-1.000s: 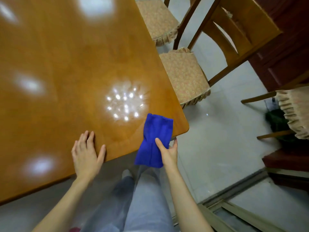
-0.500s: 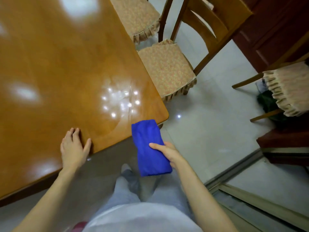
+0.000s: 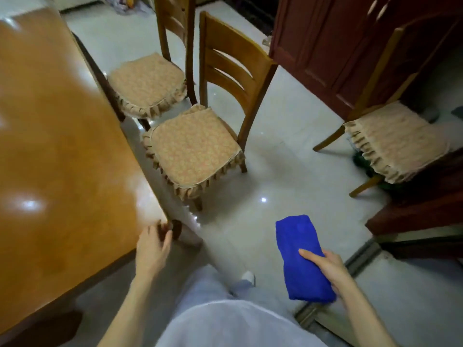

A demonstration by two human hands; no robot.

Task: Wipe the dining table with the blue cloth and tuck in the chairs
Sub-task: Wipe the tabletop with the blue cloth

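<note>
Presently, wiping looks finished or paused, judging from the blue cloth (image 3: 300, 259) being held off the dining table (image 3: 62, 146), out over the tiled floor. The right hand (image 3: 328, 267) grips the folded cloth near its lower end, thumb across the top and fingers curled beneath. The fold keeps it compact for carrying. The left hand (image 3: 152, 249) rests at the table's near corner, fingers relaxed and lightly touching the edge, holding nothing; blur hides finer detail. This contact probably steadies the person while rounding the corner.

Two cushioned wooden chairs stand along the adjoining table edge. The near chair (image 3: 195, 151) is pulled out, its seat clear of the tabletop. The far chair (image 3: 147, 83) sits closer, its seat front just beside the table. A third cushioned chair (image 3: 395, 136) stands well apart, before a dark red cabinet (image 3: 338, 46). Tucking-in is apparently not yet done, and the near chair seems the likely first candidate.
</note>
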